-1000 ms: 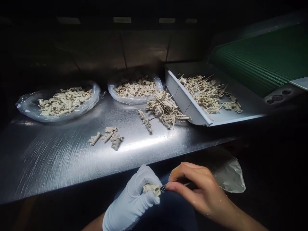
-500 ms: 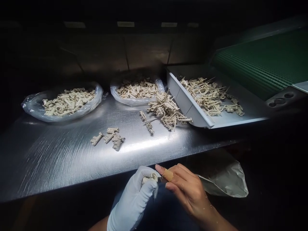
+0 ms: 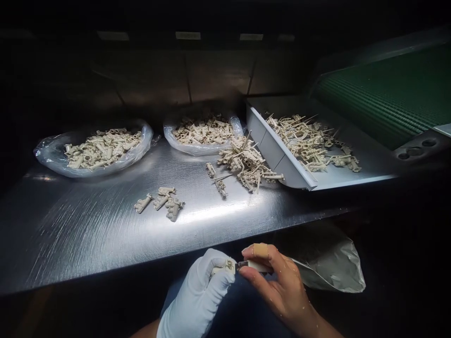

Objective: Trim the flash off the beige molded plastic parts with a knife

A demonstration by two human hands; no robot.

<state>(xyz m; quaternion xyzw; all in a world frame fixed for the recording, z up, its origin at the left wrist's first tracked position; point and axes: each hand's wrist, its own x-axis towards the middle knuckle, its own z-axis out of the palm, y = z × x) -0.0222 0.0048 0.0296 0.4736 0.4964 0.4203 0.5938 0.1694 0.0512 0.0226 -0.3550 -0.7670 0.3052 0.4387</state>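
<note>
Your gloved left hand (image 3: 197, 288) has its fingers clamped around a beige plastic part (image 3: 226, 268), before the table's (image 3: 105, 225) near edge. Just right, your right hand's (image 3: 280, 281) fingers pinch a small bladed tool (image 3: 258, 266), its long axis left-right, pointing at the part. Farther, two clear plastic bags (image 3: 49, 159) and, at right, a white tray (image 3: 276, 150) hold similar parts (image 3: 105, 146).

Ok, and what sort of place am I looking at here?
Probably a factory workstation: there's what looks like a green conveyor belt, a metal bench, and plastic bags heaped with similar cream-coloured parts.
</note>
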